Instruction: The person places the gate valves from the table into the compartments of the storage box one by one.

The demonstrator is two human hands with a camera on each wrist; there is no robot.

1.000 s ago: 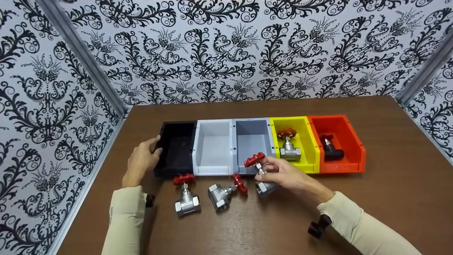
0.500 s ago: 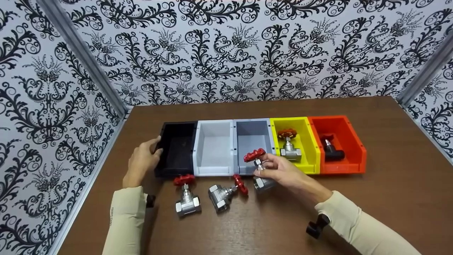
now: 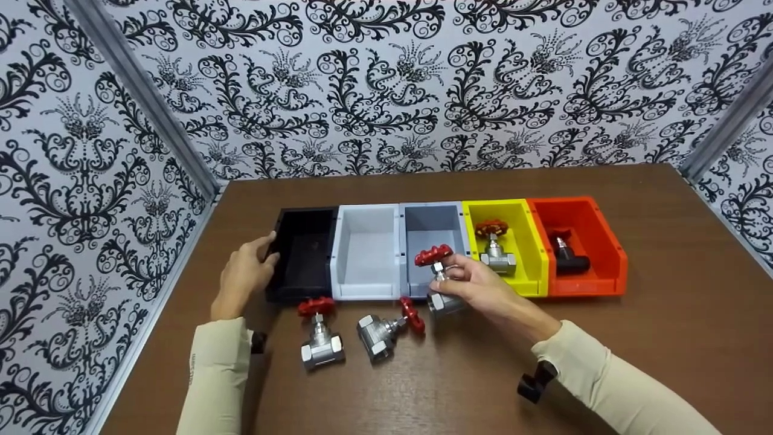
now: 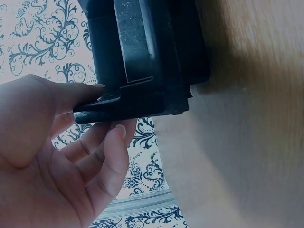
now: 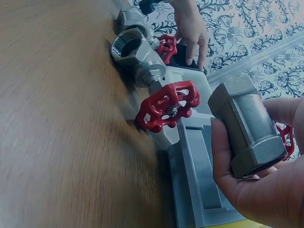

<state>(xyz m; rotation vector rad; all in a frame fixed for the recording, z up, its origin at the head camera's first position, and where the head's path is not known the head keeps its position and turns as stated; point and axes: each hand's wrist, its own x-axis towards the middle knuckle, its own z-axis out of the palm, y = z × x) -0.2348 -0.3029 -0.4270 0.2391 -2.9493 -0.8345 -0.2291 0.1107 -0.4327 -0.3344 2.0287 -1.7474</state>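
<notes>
Looking forward and down from the head over the surface; close from both wrists; sharing the black bin between head and left-wrist views.

Two valves lie on the table before five bins.

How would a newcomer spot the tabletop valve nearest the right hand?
In the head view, find the row of five bins on the brown table. Just in front of it, take the right valve of the two lying there, closer to the right hand. Its red handwheel points mostly rightward; the left valve has its wheel towards the bins.
</notes>
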